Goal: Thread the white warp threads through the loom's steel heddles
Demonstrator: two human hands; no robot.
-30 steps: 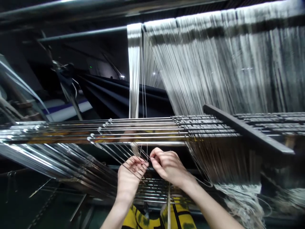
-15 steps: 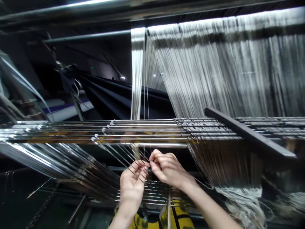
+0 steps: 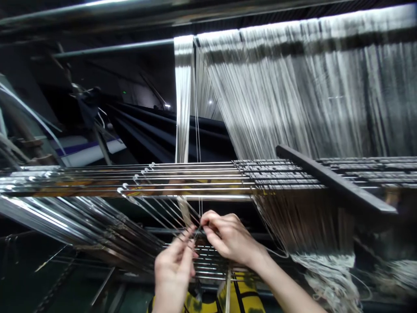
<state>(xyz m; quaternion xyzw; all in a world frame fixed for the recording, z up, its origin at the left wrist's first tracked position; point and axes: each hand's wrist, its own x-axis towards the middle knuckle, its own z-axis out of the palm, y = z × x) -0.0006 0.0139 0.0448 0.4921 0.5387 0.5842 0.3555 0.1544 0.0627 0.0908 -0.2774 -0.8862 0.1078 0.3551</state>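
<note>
My left hand (image 3: 174, 265) is closed, its fingertips pinching thin metal heddles (image 3: 163, 213) that slant down from the rods of a loom. Close to its right, my right hand (image 3: 230, 238) has thumb and forefinger pressed together on a fine thread. Two or so pale threads (image 3: 197, 130) drop from the upper bar to the fingertips. Beside them hangs a narrow band of warp threads (image 3: 183, 100), passing behind the rods and down toward the left hand. What exactly lies between the fingertips is too small to see clearly.
Several horizontal heddle rods (image 3: 202, 177) cross above my hands. A wide sheet of warp threads (image 3: 276, 95) hangs at the right, with a dark flat bar (image 3: 335, 180) lying across the rods. Bunched heddles (image 3: 97, 221) slant at the left. Loose thread ends (image 3: 329, 274) dangle lower right.
My left hand has moved down and left, slightly apart from the right. The hanging threads now run closer together into my right fingers. The view has shifted a little.
</note>
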